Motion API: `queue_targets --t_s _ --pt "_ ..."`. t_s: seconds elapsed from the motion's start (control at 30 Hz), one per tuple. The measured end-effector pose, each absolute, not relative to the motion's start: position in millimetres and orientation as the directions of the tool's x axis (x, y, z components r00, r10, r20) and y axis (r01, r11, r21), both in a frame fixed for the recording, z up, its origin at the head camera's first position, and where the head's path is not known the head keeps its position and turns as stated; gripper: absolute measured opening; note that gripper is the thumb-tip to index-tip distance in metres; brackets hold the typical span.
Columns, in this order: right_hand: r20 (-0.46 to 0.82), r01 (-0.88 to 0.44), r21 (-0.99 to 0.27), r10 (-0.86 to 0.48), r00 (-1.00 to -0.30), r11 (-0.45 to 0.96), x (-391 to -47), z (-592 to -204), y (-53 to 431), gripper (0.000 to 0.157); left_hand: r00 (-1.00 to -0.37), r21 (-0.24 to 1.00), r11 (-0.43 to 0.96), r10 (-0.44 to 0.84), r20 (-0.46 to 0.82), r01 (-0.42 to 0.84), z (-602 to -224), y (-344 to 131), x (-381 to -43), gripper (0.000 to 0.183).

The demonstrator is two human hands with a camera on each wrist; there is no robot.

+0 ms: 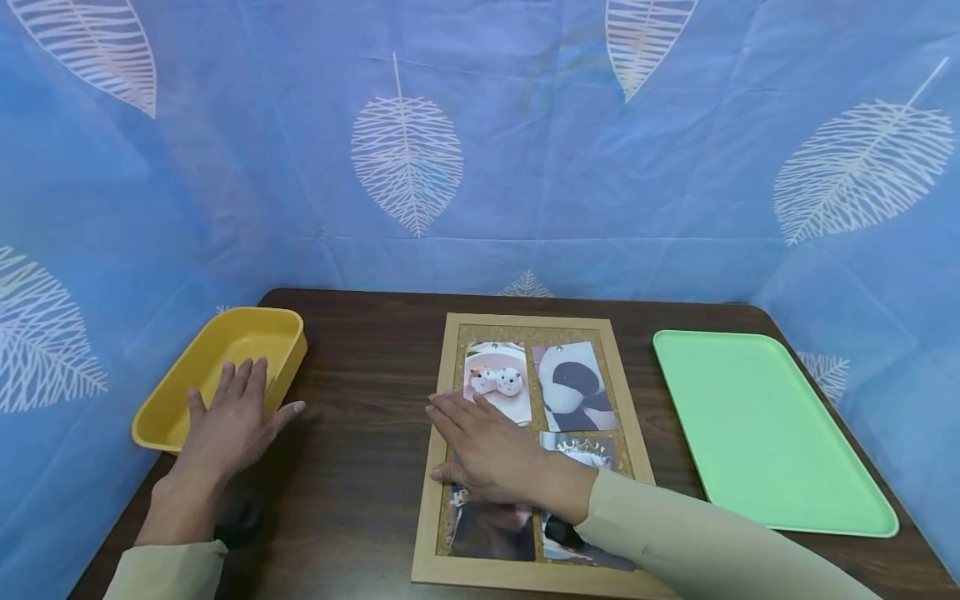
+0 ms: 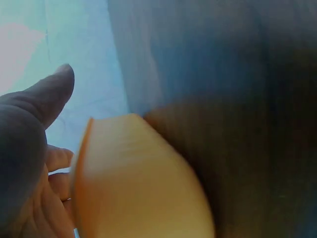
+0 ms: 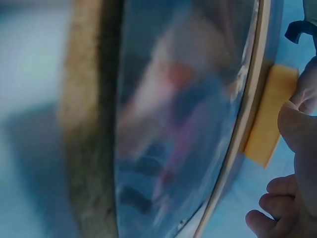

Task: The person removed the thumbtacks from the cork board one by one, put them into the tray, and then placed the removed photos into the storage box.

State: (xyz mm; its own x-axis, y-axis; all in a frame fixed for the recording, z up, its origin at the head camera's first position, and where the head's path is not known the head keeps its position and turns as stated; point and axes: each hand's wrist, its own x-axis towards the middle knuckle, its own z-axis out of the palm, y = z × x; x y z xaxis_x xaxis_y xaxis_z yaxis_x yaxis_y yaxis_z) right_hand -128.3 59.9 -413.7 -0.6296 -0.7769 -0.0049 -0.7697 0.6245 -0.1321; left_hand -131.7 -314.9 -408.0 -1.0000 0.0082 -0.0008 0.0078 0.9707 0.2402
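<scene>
Nearest in the head view is the right sleeve of pale green cloth, lying over a flat cork board with a pale wood frame. The board is in the middle of the dark brown wooden desk. Glossy paper photos sit on it. The right hand is spread over its left half, holding nothing. The left hand is over a deep yellow plastic tub at the left, fingers straight and apart. A flat green plastic tray is at the right.

From the left wrist, the thumb and fingers are well apart near the tub's rim. I cannot tell if they touch it. The tub looks light, stiff and smooth, so the rim should be a good place to hold.

From the right wrist, the cork and a shiny photo are close and blurry. The fingers hold nothing, but touching is hard to tell. The board seems stiff and fairly light; its wood sides look best to grip. The photos look thin, slippery and easy to bend, so hold them by their edges.
</scene>
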Motion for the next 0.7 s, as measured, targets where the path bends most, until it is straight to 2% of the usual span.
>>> queue_targets --t_s 0.27,0.7 --pt "-0.086 -0.759 -0.126 -0.769 -0.633 0.639 -131.4 -422.4 53.3 0.077 -0.997 0.243 0.97 0.004 -0.08 -0.016 -418.9 -307.3 -131.7 0.104" --pt "-0.098 -0.746 -0.1 -0.753 -0.651 0.658 -132.9 -427.1 58.5 0.08 -0.988 0.288 0.958 0.039 -0.15 -0.006 -412.4 -262.4 -125.2 0.1"
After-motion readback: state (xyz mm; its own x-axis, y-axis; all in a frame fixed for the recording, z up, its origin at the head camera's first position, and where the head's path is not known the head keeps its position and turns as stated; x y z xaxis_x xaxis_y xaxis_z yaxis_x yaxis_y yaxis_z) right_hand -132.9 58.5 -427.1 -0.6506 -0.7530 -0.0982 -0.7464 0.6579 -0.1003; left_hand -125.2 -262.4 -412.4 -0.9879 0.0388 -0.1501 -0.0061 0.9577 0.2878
